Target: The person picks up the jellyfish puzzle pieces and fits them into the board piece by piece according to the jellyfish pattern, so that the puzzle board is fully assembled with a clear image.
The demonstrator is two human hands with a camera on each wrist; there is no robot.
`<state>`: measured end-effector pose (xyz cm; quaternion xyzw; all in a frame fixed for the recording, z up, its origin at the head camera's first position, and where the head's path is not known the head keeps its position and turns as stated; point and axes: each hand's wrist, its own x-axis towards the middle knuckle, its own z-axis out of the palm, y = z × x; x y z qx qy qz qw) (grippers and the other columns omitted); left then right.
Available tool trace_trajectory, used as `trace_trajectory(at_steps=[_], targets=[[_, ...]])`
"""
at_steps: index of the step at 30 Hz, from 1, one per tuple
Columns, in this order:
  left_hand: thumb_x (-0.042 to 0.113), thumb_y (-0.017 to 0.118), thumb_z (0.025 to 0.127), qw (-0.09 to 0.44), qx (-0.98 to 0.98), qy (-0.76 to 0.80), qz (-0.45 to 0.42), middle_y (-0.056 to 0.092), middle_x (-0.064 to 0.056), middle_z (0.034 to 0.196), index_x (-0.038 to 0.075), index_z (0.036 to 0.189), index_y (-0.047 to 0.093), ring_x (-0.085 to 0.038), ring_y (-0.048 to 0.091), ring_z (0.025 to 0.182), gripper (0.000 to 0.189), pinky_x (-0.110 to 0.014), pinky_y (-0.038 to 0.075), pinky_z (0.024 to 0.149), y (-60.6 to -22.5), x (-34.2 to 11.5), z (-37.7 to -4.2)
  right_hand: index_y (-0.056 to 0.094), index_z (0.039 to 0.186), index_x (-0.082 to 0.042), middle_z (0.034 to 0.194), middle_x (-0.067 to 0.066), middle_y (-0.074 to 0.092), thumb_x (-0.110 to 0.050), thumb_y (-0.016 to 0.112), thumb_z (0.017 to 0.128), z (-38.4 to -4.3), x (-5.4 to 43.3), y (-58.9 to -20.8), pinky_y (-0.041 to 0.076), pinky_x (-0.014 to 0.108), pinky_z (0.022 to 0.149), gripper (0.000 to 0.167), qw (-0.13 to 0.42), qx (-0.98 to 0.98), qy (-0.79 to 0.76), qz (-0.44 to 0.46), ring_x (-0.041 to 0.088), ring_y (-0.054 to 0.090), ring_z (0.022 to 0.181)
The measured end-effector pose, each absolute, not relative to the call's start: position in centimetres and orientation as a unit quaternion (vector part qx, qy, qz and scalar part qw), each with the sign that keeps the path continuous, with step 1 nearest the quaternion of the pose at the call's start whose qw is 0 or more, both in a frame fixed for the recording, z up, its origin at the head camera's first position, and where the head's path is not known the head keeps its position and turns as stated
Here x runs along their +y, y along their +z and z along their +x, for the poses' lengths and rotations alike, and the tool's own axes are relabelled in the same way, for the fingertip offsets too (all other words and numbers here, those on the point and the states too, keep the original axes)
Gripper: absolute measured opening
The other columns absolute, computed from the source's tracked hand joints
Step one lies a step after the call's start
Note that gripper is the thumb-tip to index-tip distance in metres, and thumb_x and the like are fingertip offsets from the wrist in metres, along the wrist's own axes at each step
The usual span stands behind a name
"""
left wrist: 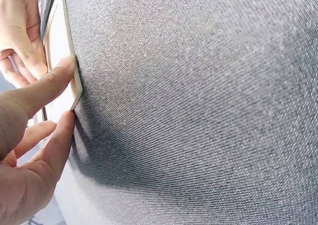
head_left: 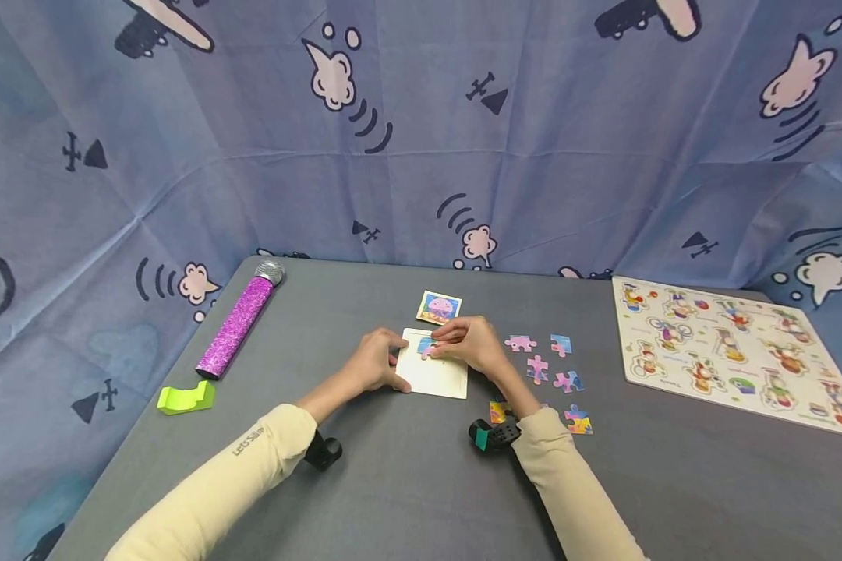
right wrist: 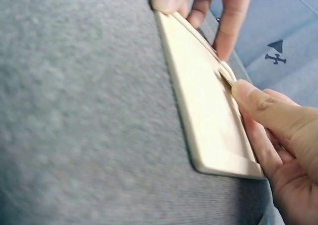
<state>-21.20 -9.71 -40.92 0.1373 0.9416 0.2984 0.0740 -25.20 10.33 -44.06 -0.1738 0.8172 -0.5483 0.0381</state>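
A pale wooden puzzle tray (head_left: 435, 377) with a raised rim lies on the table in front of me. My left hand (head_left: 377, 360) grips its left side, with the thumb (left wrist: 62, 71) at the near edge and a fingertip at the corner. Over the tray's far part, my right hand (head_left: 472, 343) pinches a blue and pink puzzle piece (head_left: 426, 347) between thumb and fingers. In the right wrist view that puzzle piece (right wrist: 226, 78) is tilted, its lower edge at the tray's inner surface near the far rim.
Several loose puzzle pieces (head_left: 537, 369) lie right of the tray, some partly under my right forearm. A small picture card (head_left: 438, 308) sits just behind it. At left are a glittery pink microphone (head_left: 242, 321) and a lime-green block (head_left: 185, 398). A large illustrated board (head_left: 733, 354) lies at right.
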Motion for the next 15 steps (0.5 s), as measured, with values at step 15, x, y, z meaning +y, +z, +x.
trace_trajectory(at_steps=[15], targets=[[0.012,0.094,0.056,0.077,0.941,0.303,0.132,0.058,-0.017,0.12,-0.004,0.12,0.065,-0.017,0.06,0.078,0.072,-0.026,0.051,0.07,-40.9,-9.7,-21.3,0.07,0.102,0.003,0.099,0.014,0.071,0.001,0.08,0.075,-24.6,9.0,-43.8,0.05,0.019,0.069,0.028,0.05,0.851,-0.49,-0.184,0.01,0.059,0.074]])
